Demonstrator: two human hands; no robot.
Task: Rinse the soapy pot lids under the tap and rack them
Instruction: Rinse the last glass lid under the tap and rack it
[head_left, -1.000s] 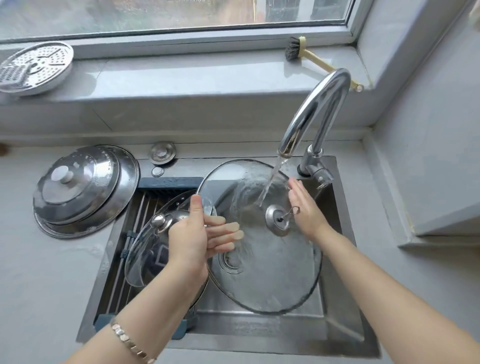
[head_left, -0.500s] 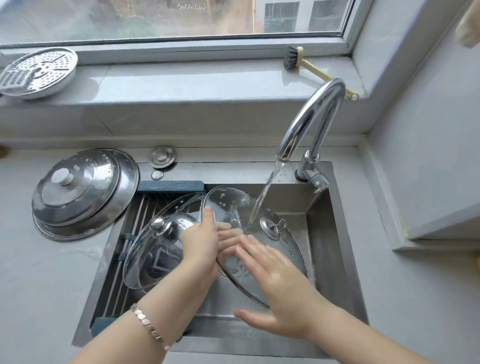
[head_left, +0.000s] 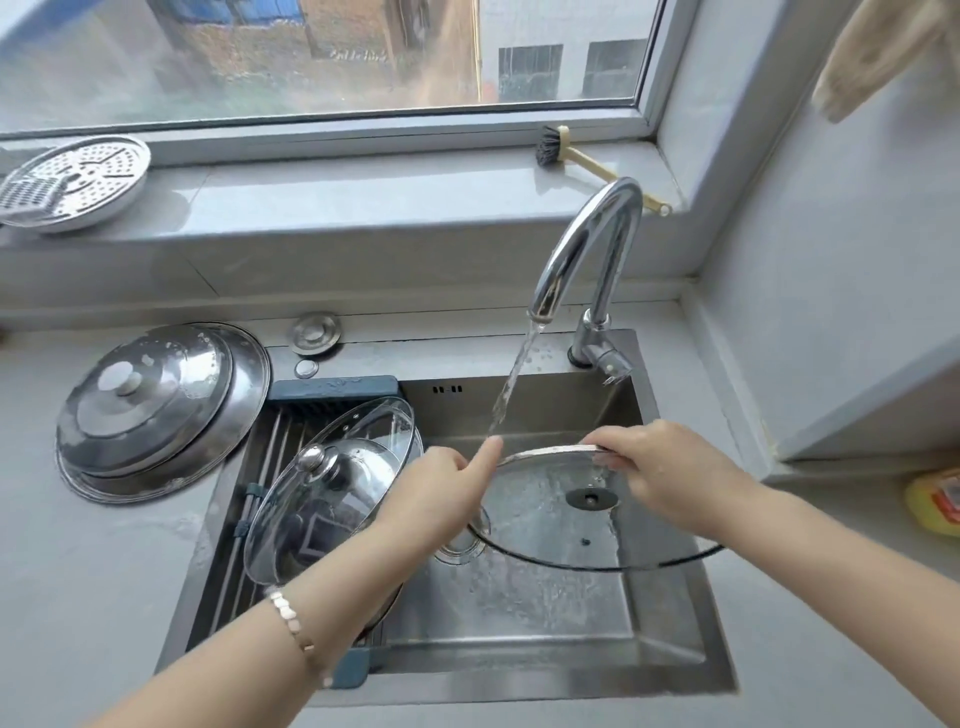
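Observation:
A large glass pot lid with a metal rim is held over the steel sink, its underside facing up. My right hand grips its far rim. My left hand holds its left edge, index finger stretched along the rim. Water runs from the chrome tap and lands at the lid's far edge by my left fingertip. Two more glass lids with a steel knob lean in the blue-framed rack on the sink's left side.
Two steel lids lie stacked on the counter left of the sink. A perforated steamer tray and a dish brush rest on the windowsill. A yellow sponge sits at the right. A cloth hangs top right.
The glass lid has been flipped from knob-up to underside-up. My right hand moved from the near rim to the far rim. My left hand stays at the left edge.

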